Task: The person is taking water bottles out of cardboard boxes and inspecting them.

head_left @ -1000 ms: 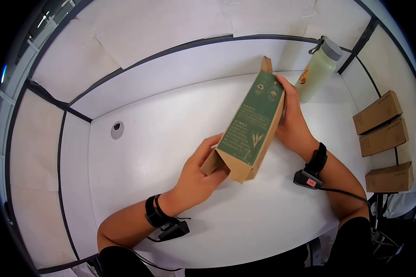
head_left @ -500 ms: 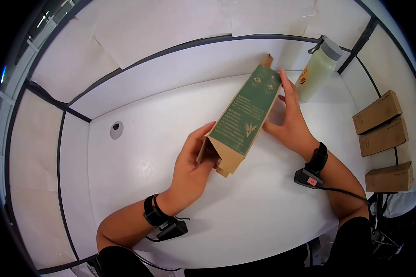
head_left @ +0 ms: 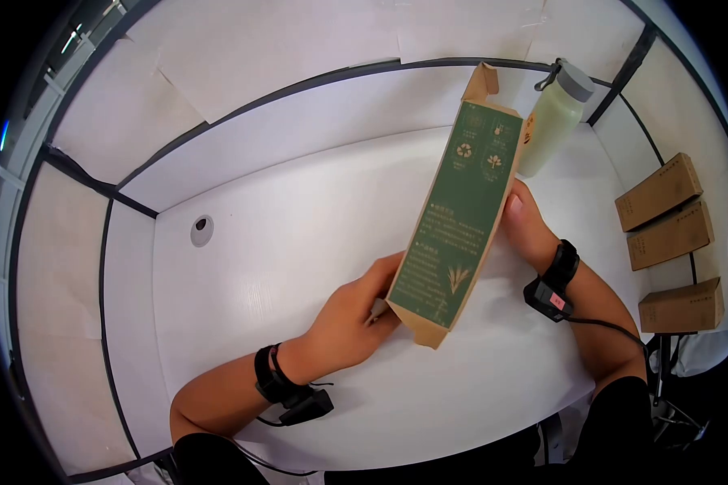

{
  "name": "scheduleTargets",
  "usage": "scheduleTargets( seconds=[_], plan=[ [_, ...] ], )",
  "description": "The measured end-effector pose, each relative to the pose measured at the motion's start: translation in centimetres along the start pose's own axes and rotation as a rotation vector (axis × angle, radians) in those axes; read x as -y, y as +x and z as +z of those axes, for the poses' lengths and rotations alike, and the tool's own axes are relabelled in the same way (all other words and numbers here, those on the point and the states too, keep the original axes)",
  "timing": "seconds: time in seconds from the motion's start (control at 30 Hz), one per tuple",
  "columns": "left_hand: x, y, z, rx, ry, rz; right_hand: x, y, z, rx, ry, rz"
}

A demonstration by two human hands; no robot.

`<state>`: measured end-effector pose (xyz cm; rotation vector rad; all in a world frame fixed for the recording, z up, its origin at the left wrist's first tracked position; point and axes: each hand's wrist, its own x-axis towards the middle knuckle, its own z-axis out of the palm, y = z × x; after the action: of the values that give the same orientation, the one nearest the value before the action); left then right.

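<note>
A tall cardboard box (head_left: 463, 210) with a green printed face is held up over the white table, tilted with its top toward the back right. Flaps stand loose at its upper and lower ends. My left hand (head_left: 356, 315) grips the lower left side, its fingertips hidden behind the box. On the right edge, my right hand (head_left: 530, 222) is closed against the box, thumb showing and the other fingers out of sight behind it. Just beyond the box's upper right stands a pale green bottle (head_left: 552, 121) with a grey lid, partly covered by the box.
The white table (head_left: 275, 242) has a round cable hole (head_left: 202, 231) at the left. White partition walls (head_left: 315, 109) enclose it. Several small brown boxes (head_left: 670, 234) sit along the right side. Each wrist wears a black strap device with a cable.
The box has been raised and turned more upright, showing more of its green face and top flap. My right hand has slid lower along its edge; my left hand has shifted right with it.
</note>
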<state>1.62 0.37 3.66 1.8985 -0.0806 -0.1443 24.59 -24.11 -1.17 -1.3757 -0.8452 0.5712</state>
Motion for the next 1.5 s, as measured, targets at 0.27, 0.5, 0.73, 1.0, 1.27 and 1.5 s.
scheduleTargets(
  seconds=[0.27,0.5,0.73,1.0,1.27,1.5],
  plan=[
    [0.4,0.0,0.1,0.001,0.044,-0.069,2.0,1.0,0.9,-0.024,0.038,0.050],
    [1.7,0.5,0.2,0.082,0.305,0.201,3.5,1.5,1.6,-0.037,0.069,0.145],
    [0.9,-0.2,0.5,-0.057,-0.133,0.048,3.3,1.6,1.7,-0.037,0.075,0.149],
    [0.2,0.1,0.5,-0.137,0.705,0.392,4.3,1.5,2.0,0.114,-0.066,0.239],
    [0.5,-0.3,1.1,0.054,0.792,0.357,2.9,1.7,2.8,0.033,-0.074,0.150],
    [0.4,-0.3,1.1,0.074,0.812,0.334,2.9,1.6,3.0,-0.037,-0.638,-0.195]
  ],
)
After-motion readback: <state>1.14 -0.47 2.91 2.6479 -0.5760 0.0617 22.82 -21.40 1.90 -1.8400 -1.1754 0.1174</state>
